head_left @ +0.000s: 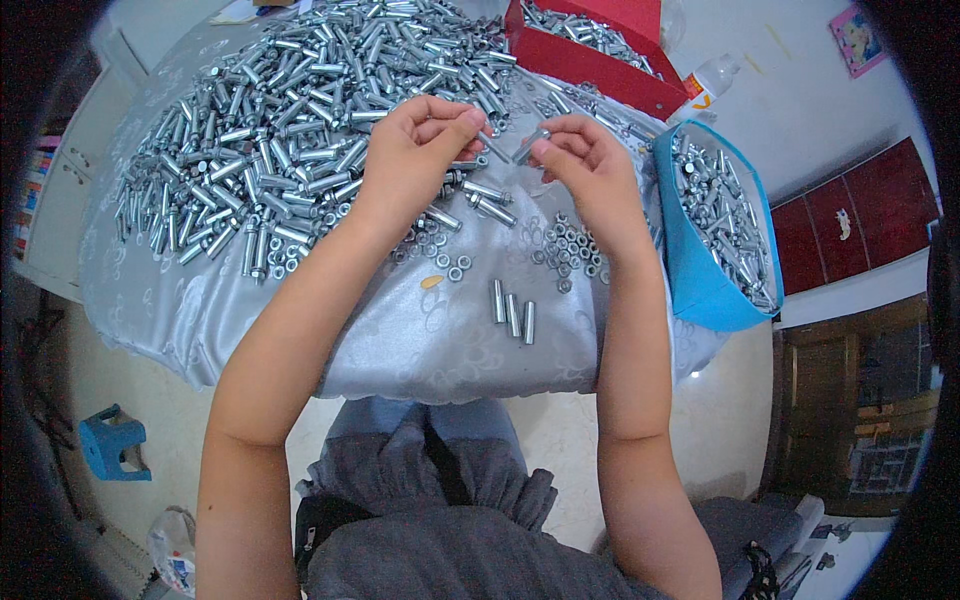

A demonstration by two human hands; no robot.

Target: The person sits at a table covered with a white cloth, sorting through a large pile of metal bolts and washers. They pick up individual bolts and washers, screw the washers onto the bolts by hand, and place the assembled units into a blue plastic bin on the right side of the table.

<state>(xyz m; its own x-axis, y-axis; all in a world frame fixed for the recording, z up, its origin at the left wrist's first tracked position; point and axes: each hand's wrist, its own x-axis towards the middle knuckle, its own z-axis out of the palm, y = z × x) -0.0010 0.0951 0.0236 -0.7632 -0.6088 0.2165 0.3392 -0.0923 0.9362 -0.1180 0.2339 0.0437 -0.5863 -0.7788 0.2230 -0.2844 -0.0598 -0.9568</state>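
Over the table, my left hand (pixel 420 145) pinches a thin metal bolt (pixel 494 148) that slants down to the right. Facing it, my right hand (pixel 595 170) grips a short shiny metal sleeve (pixel 529 148) between thumb and fingers. The two pieces are close together; whether they touch I cannot tell. Left of and beyond my hands spreads a big heap of silver expansion bolts (pixel 290 130). Loose hex nuts (pixel 570 243) lie near my right wrist, and others (pixel 455 268) by my left forearm. Three metal sleeves (pixel 513 315) lie side by side nearer to me.
A blue fabric bin (pixel 700 300) full of bolts stands at the right table edge. Behind it are a red box (pixel 590 72) holding more metal parts and a clear plastic bottle (pixel 710 78). A silvery cloth (pixel 400 360) covers the table. A blue stool (pixel 112 443) stands on the floor, left.
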